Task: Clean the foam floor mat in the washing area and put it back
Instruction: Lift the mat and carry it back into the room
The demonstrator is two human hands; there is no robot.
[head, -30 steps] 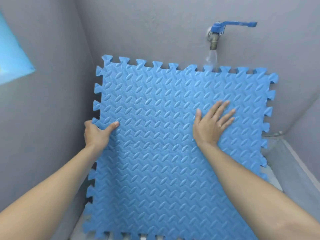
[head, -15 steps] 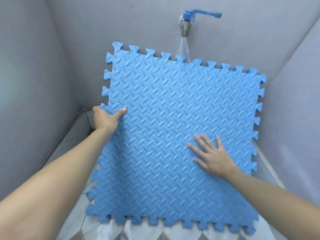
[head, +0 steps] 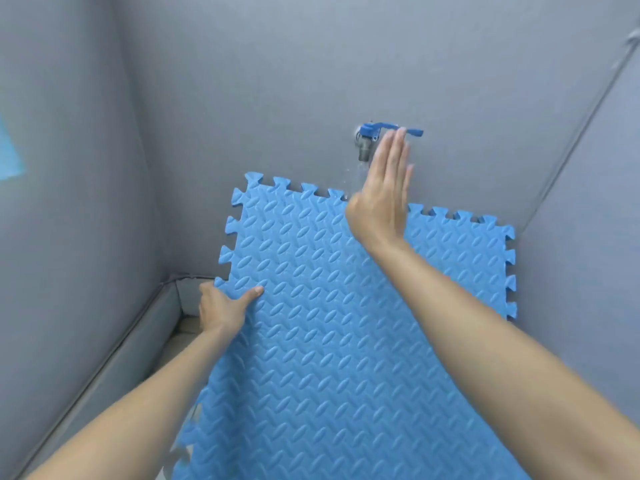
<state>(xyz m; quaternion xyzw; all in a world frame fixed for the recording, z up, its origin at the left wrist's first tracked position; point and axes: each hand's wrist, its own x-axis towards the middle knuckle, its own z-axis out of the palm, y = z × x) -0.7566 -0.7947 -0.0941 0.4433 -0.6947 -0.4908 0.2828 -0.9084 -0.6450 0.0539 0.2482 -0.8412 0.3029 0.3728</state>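
A blue foam floor mat (head: 329, 323) with puzzle-tooth edges leans upright against the grey back wall. My left hand (head: 221, 306) grips its left edge, thumb lying across the patterned front. My right hand (head: 384, 199) is raised off the mat with straight fingers together. Its fingertips reach the blue lever of the wall tap (head: 372, 138). A thin stream of water falls from the tap's metal spout just behind that hand. The mat's lower edge is cut off by the frame.
Grey walls enclose the washing corner on the left, back and right. A low grey ledge (head: 138, 327) runs along the left wall down to the floor. A blue patch (head: 10, 157) shows at the far left edge.
My right hand left the mat's lower right face and rose to the tap lever. The view tilted up, so the mat sits lower in frame. My left hand kept its grip.
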